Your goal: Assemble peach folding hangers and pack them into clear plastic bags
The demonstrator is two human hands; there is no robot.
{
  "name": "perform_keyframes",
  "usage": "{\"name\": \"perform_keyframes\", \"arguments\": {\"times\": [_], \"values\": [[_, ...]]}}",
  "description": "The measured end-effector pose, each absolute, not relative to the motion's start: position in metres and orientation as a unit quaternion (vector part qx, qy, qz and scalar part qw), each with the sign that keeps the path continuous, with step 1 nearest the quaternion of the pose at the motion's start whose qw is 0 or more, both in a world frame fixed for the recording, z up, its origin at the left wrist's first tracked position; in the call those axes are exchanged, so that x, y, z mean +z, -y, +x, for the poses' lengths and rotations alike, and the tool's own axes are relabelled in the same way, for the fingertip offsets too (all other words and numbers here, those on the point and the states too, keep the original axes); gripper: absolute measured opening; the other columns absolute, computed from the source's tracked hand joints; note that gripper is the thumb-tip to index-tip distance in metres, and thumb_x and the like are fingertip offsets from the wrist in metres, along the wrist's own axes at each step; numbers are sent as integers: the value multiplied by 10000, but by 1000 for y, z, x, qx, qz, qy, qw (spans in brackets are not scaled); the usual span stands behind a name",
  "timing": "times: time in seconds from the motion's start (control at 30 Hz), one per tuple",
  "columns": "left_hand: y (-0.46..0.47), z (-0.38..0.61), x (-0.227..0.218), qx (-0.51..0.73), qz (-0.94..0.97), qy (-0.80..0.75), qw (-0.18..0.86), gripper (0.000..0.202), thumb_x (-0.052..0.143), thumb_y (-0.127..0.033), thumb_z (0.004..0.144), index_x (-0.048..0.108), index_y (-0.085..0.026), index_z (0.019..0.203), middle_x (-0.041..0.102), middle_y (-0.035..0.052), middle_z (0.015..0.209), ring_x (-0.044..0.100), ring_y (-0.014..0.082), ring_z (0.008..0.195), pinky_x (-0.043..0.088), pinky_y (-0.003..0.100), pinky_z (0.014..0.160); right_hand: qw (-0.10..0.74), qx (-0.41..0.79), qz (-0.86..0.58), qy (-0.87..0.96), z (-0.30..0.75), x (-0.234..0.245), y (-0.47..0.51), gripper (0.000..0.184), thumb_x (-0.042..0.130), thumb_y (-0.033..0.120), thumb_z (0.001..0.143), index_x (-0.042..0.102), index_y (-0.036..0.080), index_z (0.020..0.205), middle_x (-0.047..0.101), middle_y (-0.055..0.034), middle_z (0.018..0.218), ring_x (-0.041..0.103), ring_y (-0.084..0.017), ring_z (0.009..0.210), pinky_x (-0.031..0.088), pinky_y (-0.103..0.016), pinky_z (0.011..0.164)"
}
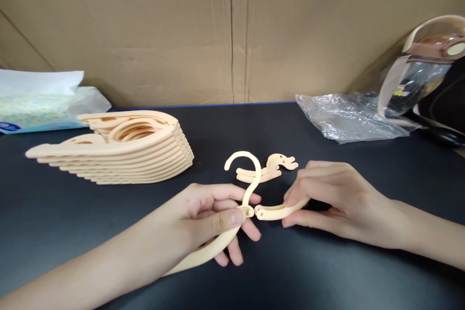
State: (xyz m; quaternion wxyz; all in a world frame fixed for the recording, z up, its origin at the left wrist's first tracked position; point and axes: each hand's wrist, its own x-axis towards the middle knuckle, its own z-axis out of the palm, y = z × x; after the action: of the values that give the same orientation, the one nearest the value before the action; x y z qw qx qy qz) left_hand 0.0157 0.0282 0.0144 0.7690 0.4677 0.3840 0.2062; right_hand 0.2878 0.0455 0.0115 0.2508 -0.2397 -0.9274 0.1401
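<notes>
Cream plastic hanger parts are in both hands over the dark table. My left hand point(210, 218) pinches a curved hanger arm point(214, 247) together with a hanger hook point(256, 174), which stands up from the arm's end. Between thumb and fingers of my right hand point(330, 198) is another hanger arm point(274, 212); its holed end lies close beside the hook's base, and whether they touch I cannot tell. Just behind the hands, a loose cream piece point(272, 169) with a notched, holed end lies on the table.
A stack of cream folding hangers point(145, 155) stands at the left, in front of a tissue pack point(43, 101). Crumpled clear plastic point(348, 116) lies at the back right beside a drink bottle point(421, 77). Brown cardboard point(163, 34) rises behind the black table point(210, 131).
</notes>
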Motion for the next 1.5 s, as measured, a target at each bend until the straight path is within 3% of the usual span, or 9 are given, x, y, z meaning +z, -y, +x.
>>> {"name": "perform_keyframes", "arguments": {"times": [0.27, 0.47, 0.73, 1.13, 1.5], "values": [[-28, 15, 6, 231, 480, -370, 761, 374, 778, -541, 898, 833, -241, 1114, 734, -21, 748, 671, 63, 631, 534, 101, 617, 252, 124, -239, 929, 286, 13, -43, 174, 643, 303, 1039, 675, 186, 914, 765, 10, 786, 677, -106, 644, 460, -268, 652], [-29, 14, 5, 232, 470, -385, 760, 348, 796, -538, 881, 834, -280, 1111, 752, -18, 843, 690, 87, 681, 585, 138, 640, 254, 133, -235, 928, 285, 13, -42, 187, 627, 317, 1049, 672, 191, 918, 774, 3, 786, 691, -108, 642, 471, -265, 641], [-28, 13, 4, 230, 464, -377, 768, 362, 787, -508, 902, 795, -319, 1211, 740, -34, 667, 686, 77, 606, 587, 114, 603, 244, 127, -240, 931, 285, 13, -40, 241, 579, 335, 1074, 650, 193, 892, 768, 1, 786, 680, -101, 619, 463, -251, 604], [-33, 10, 2, 211, 476, -375, 767, 416, 808, -522, 876, 799, -277, 1211, 738, -2, 696, 690, 102, 567, 598, 149, 553, 250, -87, -186, 946, 281, 10, -37, 335, 497, 183, 1095, 594, 182, 774, 707, 4, 712, 537, -111, 576, 365, -298, 549], [-33, 13, 11, 184, 442, -403, 780, 445, 863, -511, 821, 808, -260, 1184, 785, -1, 731, 708, 119, 691, 616, 170, 652, 241, -135, -166, 947, 279, 11, -30, 301, 496, 53, 1022, 671, 165, 803, 757, -38, 804, 611, -147, 664, 422, -312, 605]]}}
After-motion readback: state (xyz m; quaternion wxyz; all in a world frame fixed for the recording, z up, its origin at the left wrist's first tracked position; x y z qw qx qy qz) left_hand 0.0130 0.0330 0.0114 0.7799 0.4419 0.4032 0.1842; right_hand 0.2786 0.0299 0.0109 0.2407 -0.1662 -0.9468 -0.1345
